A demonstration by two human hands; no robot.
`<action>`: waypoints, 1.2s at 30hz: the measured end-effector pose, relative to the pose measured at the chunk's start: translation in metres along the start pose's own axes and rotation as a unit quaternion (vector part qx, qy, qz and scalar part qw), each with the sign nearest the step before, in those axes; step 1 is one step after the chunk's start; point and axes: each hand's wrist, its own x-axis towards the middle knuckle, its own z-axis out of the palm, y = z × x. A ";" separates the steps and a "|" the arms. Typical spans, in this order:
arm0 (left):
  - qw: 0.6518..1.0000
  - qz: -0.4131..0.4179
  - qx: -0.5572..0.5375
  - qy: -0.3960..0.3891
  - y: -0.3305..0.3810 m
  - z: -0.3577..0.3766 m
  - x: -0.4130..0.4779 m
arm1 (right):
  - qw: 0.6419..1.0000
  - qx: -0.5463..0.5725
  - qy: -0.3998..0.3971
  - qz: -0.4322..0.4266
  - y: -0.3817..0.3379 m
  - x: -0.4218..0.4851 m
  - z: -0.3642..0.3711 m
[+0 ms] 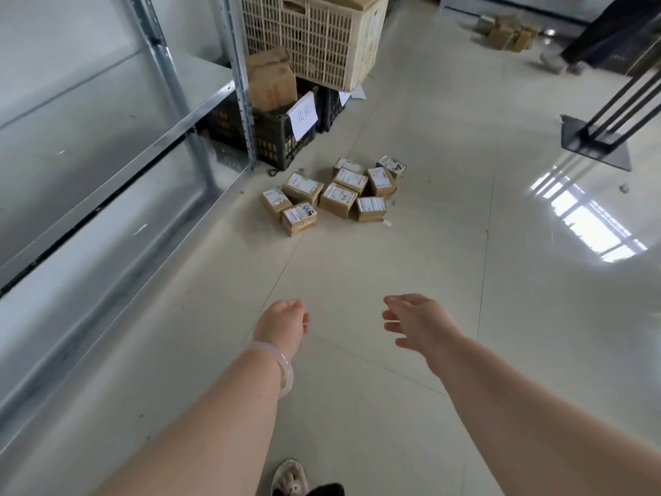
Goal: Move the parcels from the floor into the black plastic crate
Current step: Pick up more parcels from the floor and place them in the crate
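Neither grip holds anything: the left hand (284, 322) has its fingers loosely curled, the right hand (416, 323) has them spread wide; both reach forward, well short of the black plastic crate (275, 145), probably readied for a two-handed pickup. One pale bangle (282, 366) circles the left wrist. The parcels (338, 200) lie clustered on the floor (393, 266) just in front of the crate, close enough that each should need only a short lift; I count nine, small brown cartons with white labels, several touching. The one crate bears a white paper sign (303, 115) and holds a larger brown box (272, 80); one beige crate (314, 37) stands just behind it.
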 end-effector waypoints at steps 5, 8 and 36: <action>1.000 -0.005 0.003 -0.008 0.061 0.046 0.053 | 1.000 0.015 0.004 0.007 -0.054 0.073 -0.024; 1.000 -0.011 0.006 -0.010 0.097 0.074 0.086 | 1.000 0.010 0.010 0.011 -0.081 0.118 -0.042; 0.993 -0.096 -0.038 0.055 0.314 0.322 0.381 | 0.976 -0.206 -0.059 -0.022 -0.287 0.564 -0.177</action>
